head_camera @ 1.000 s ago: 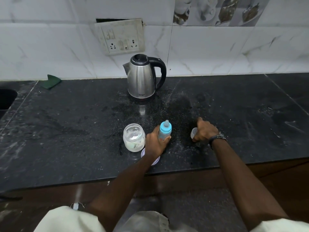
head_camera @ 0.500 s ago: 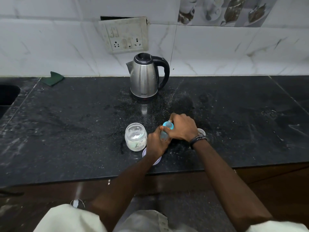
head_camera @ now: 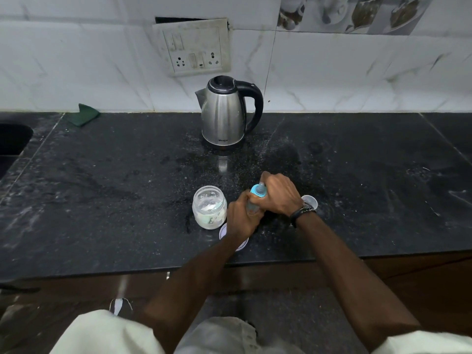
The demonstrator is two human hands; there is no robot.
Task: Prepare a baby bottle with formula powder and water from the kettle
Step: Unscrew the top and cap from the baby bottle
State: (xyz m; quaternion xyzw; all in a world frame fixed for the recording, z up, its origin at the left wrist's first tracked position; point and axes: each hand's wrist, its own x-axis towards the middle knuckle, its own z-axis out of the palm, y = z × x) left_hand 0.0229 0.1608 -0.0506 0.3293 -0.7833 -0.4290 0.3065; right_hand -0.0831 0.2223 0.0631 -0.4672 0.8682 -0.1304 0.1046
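A small clear baby bottle with a blue teat cap (head_camera: 257, 190) stands on the black counter (head_camera: 102, 200). My left hand (head_camera: 241, 217) grips its body from the near side. Around the blue cap closes my right hand (head_camera: 277, 194), hiding most of it. Left of the bottle is an open glass jar of white formula powder (head_camera: 209, 207). The jar's pale lid (head_camera: 231, 237) lies flat under my left wrist. A clear cover cup (head_camera: 310, 201) sits just behind my right wrist. The steel kettle (head_camera: 224, 116) stands at the back by the wall.
A green cloth (head_camera: 85, 114) lies at the back left against the tiled wall. A sink opening (head_camera: 12, 141) cuts into the counter at the far left. A socket panel (head_camera: 195, 47) hangs above the kettle. Spilled powder specks dot the counter near the kettle.
My right hand let go of the clear cover cup on the counter and moved left onto the bottle's blue cap. My left hand has kept its hold on the bottle.
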